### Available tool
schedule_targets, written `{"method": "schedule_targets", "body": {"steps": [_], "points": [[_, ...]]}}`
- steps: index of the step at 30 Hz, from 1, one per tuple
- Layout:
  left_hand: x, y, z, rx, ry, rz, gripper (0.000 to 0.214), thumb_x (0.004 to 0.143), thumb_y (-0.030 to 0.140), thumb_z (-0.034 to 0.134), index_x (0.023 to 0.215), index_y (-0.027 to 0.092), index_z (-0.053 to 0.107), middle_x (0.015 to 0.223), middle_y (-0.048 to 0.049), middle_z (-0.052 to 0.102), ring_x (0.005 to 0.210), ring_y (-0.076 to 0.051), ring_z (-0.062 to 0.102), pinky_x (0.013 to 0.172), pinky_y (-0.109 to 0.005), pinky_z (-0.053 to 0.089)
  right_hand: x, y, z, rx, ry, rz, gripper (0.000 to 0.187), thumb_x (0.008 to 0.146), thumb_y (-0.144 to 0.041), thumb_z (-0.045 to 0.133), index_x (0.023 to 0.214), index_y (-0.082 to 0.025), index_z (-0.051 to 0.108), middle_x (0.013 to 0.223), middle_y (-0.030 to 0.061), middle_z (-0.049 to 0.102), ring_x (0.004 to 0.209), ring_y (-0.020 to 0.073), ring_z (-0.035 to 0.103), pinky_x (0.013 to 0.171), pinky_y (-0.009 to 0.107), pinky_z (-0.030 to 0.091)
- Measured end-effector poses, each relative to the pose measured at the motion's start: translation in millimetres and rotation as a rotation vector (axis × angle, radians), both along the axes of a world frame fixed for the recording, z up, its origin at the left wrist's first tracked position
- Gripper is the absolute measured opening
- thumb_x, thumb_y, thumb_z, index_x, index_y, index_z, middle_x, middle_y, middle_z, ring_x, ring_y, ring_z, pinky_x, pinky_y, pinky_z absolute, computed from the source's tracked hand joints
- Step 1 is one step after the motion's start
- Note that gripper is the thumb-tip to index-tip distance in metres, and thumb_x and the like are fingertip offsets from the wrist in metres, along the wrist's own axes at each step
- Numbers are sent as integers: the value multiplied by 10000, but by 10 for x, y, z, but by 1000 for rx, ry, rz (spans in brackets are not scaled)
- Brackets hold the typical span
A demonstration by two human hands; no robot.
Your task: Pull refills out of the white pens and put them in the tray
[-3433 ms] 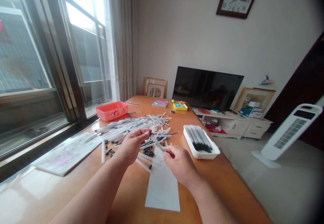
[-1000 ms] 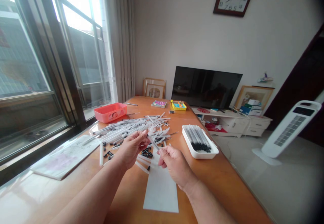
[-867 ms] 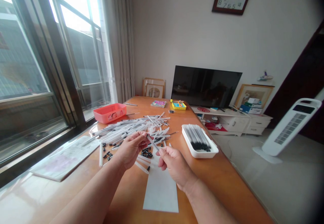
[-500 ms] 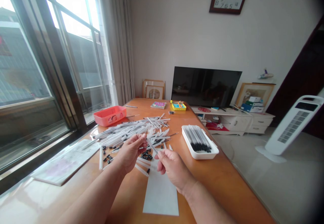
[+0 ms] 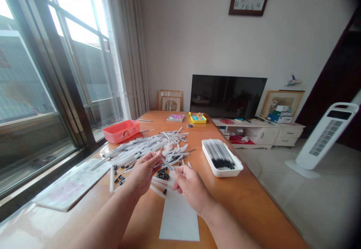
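Hands — left hand (image 5: 145, 170), right hand (image 5: 189, 184) — pinched on one pen tube (image 5: 168, 164); bare table (image 5: 248, 204) toward right edge.

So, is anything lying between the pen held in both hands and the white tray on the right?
Nothing tall. Between the pen and the white tray shows bare table, with a few loose pen parts lying flat.

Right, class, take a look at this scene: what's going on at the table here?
A person holds one slim pen between the fingertips of the left hand and the right hand, above a white sheet on the orange table. Beyond the hands lies a loose pile of clear pen tubes, with small black caps scattered near it. A white tray to the right holds pens laid side by side.
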State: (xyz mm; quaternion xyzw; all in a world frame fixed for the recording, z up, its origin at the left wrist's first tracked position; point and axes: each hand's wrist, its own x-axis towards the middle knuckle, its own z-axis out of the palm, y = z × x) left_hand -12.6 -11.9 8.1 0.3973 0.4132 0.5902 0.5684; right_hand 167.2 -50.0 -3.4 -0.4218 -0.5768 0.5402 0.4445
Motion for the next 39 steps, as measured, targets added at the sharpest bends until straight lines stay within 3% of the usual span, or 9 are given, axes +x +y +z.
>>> {"method": "schedule_targets", "body": {"steps": [4,7,10,15,18,26,29,33,39], "points": [[5,8,7,-24,-23,-12,238,776,351,802,864,160,689,957,-53,687,807,-112,601,714,-208,489,1,35,-43,71,-29,-55,295,862,-472,640,893,-190,557,641,-5,632,588,135,535,583,262,396],[22,-18,46,-33,-71,-72,263,807,322,777,1002,155,720,1078,-94,702,900,-141,636,763,-225,519,10,47,-34,-12,19,-16,366,915,-532,537,845,-175,579,620,9,629,545,118,496,564,257,385],[54,-47,84,-46,-130,-104,263,802,265,779,1031,149,724,1018,-103,724,901,-158,663,783,-241,542,6,36,-19,-129,76,66,462,924,-600,479,853,-159,597,590,22,629,501,115,484,550,262,388],[94,-54,85,-42,-149,-50,164,797,206,779,937,138,728,969,-95,737,843,-140,682,745,-208,551,-18,40,-56,-68,82,13,404,805,-555,704,900,-191,555,683,-1,652,609,133,567,627,272,437],[85,-52,80,-48,-154,-73,181,812,184,757,985,137,732,1016,-105,740,881,-151,693,775,-219,562,-7,62,-69,-31,64,-4,379,816,-546,689,844,-189,565,671,-6,637,625,130,558,643,273,436],[64,-57,88,-49,-183,-134,195,852,174,704,1042,135,726,997,-124,757,916,-186,715,823,-267,579,27,15,-12,-181,195,217,488,874,-624,568,886,-140,628,592,35,650,521,123,530,577,266,411],[77,-47,58,-50,-186,-96,181,847,183,718,1020,135,727,1007,-121,759,901,-170,717,828,-247,572,30,10,-4,-135,175,148,448,847,-590,646,948,-156,601,646,29,678,580,125,565,625,262,437],[88,-56,49,-49,-187,-111,196,843,194,728,1031,138,726,1052,-120,755,909,-158,715,840,-237,566,48,31,-8,-119,160,88,390,844,-540,676,883,-165,577,653,26,678,598,117,563,637,250,431],[70,-95,88,-25,-204,-205,242,856,249,722,1076,150,715,1058,-120,760,963,-189,713,858,-279,566,96,16,15,-255,336,306,451,886,-597,586,897,-147,606,595,39,662,511,124,550,581,255,392]]}}
